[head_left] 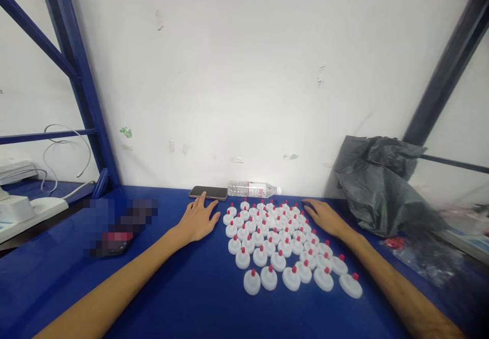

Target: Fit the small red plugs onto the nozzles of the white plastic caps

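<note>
Several white round caps with red nozzle tips (260, 256) stand in loose rows on the blue table (183, 293), between my two hands. My left hand (196, 220) rests on the table to their left with its fingers spread, holding nothing. Its fingertips reach the near edge of a dark phone (214, 192). On the far right side of the group, my right hand (324, 217) lies palm down beside the caps, fingers stretched toward them and nothing seen in its grasp. Part of its fingers is hidden by the hand's own angle.
A clear plastic bottle (254, 189) lies on its side against the wall. To the right slumps a dark grey plastic bag (378, 186), with clear plastic wrap (431, 260) near it. A blurred dark object (118, 237) lies at left. Blue frame posts (82, 84) rise at left.
</note>
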Demonstrator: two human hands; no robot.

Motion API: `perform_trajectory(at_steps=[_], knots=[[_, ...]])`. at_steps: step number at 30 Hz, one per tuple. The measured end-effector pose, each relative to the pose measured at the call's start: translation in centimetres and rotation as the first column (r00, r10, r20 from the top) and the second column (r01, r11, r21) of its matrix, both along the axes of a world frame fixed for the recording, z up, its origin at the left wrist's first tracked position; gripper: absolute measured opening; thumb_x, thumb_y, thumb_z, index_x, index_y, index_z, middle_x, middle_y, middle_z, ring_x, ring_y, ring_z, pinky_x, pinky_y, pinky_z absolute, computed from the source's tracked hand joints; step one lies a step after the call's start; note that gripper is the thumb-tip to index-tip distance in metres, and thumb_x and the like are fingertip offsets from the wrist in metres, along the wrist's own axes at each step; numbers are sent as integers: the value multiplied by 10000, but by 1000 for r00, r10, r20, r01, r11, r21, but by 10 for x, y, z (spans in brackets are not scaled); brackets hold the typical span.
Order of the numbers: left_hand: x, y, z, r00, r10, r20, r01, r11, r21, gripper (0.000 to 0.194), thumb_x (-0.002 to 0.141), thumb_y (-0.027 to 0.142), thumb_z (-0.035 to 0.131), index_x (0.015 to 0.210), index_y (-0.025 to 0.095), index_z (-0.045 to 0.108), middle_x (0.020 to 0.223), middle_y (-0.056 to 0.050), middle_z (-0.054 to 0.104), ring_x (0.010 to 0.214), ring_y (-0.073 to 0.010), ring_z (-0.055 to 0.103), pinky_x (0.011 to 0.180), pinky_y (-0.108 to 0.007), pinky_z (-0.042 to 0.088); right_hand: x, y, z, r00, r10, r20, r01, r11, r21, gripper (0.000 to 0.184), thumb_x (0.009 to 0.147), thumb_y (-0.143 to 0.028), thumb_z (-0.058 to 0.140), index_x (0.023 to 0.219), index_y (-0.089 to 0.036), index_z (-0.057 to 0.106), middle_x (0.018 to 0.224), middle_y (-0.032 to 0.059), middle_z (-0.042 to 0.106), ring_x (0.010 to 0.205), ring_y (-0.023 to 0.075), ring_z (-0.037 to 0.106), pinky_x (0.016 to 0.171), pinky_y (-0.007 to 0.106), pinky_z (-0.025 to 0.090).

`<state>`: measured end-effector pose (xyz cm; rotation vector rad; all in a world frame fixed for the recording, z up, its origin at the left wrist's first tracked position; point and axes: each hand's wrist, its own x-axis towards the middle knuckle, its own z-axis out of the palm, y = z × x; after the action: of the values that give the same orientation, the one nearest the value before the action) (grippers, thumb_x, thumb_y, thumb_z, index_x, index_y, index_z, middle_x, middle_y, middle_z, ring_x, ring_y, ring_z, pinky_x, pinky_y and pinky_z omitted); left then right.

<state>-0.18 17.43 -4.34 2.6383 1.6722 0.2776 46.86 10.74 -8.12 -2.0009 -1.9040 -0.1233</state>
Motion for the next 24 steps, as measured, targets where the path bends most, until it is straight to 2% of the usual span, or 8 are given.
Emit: perform_trajectory(at_steps=[7,12,16,21,24], knots=[[0,0,1,1000,3,-12,-4,1000,-24,626,1073,512,351,1622,232,463,1753,-232,265,1595,-455,305,1258,-581,304,2,1,-1,1000,3,-7,-4,1000,-4,540,1021,-466,368,1398,-215,662,1452,134,701,1377,318,628,1191,476,475],[1,-1,2,1000,1,-8,-1,1000,-15,619,1072,514,353,1615,242,472,1764,-197,262,1600,-437,303,1268,-570,291,3,2,-2,1000,-3,-10,3,1000,-6,511,1023,-464,381,1391,-249,664,1455,115,701,1386,311,622,1185,478,479],[0,-2,7,1000,-7,-14,7,1000,-1,605,1061,522,383,1596,263,495,1768,-187,261,1572,-445,353,1245,-591,308,2,1,0,1000,-6,-12,6,1000,-9,515,1027,-462,382,1396,-234,660,1456,123,699,1384,312,622,1187,475,477],[-1,-3,16,999,-27,-22,28,1000,13,589,1050,535,423,1580,293,508,1719,-195,367,1562,-424,370,1220,-617,307,-1,0,2,1000,-4,-12,4,1000,-4,500,1032,-450,382,1390,-247,666,1444,110,709,1372,306,631,1188,478,476],[-1,-4,17,1000,-20,-16,21,1000,10,586,1046,539,428,1574,297,509,1739,-198,320,1552,-438,379,1206,-626,316,-1,0,2,1000,-4,-9,4,1000,-6,513,1026,-453,384,1387,-226,668,1444,120,708,1368,309,633,1179,479,486]])
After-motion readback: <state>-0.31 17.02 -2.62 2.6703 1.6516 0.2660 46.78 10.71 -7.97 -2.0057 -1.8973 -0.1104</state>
